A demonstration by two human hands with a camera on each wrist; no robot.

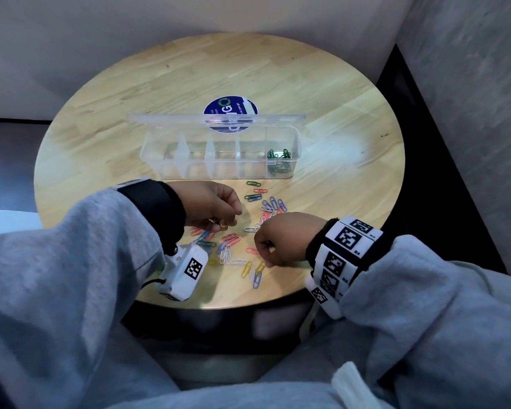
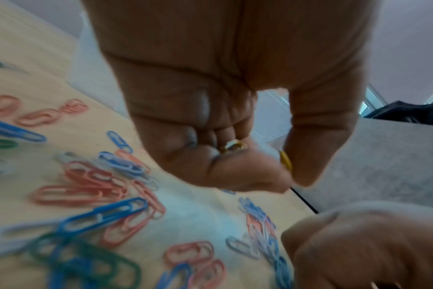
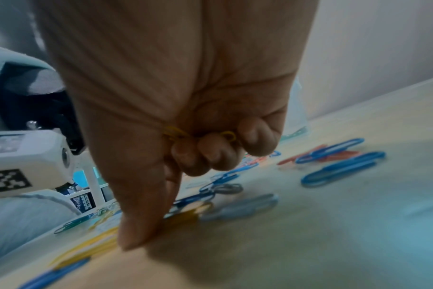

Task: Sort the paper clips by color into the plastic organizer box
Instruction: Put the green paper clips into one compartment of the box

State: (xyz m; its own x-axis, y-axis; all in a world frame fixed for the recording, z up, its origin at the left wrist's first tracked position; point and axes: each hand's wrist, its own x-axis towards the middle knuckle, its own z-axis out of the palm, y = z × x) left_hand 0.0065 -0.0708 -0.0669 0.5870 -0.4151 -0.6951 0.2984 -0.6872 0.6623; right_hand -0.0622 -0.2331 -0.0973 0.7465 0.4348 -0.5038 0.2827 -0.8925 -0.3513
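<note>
Both hands curl around yellow paper clips: left hand (image 1: pixel 211 206) and right hand (image 1: pixel 281 239) flank the loose clip pile (image 1: pixel 242 231).

Round light-wood table (image 1: pixel 165 84). Resting on it: clear plastic organizer box (image 1: pixel 222 156), lid open, toward the far side; blue round sticker (image 1: pixel 230 109) behind it; loose scatter of mixed-colour paper clips (image 1: pixel 242 231) near the front edge.

Both hands (image 1: pixel 245 228) pick among scattered paper clips (image 1: pixel 242 243).
</note>
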